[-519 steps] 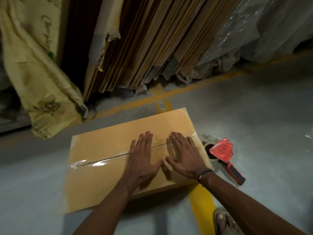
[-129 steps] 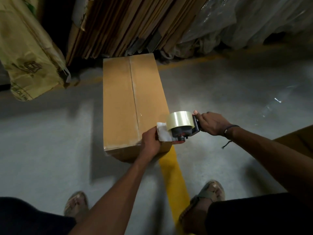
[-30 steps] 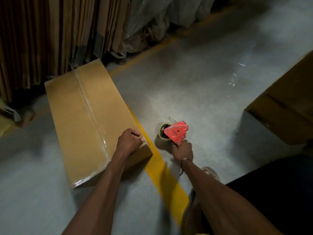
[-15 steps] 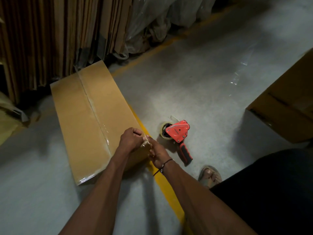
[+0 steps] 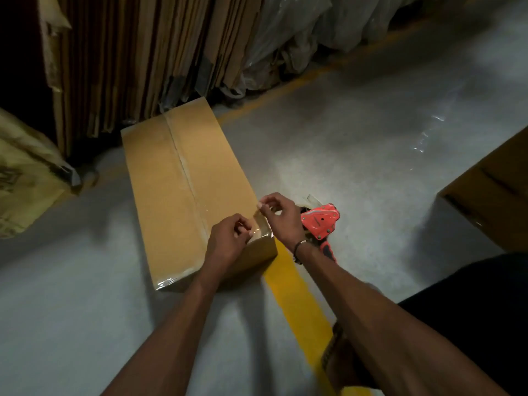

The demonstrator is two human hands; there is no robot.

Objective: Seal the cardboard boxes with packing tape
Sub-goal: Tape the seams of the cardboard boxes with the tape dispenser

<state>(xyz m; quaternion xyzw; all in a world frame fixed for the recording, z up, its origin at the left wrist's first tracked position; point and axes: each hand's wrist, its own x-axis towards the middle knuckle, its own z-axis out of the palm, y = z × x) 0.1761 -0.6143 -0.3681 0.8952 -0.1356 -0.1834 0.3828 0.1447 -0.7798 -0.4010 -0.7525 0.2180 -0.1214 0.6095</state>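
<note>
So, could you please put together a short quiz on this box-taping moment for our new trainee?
1. True or false: the red tape dispenser lies on the floor, held by neither hand.
2. What do the left hand and right hand pinch at the cardboard box's near corner? A) a clear tape strip B) a knife C) a label
3. Fill in: the box's near corner rests on a ____ floor line.

Key: 1 true; 2 A; 3 yellow.
</note>
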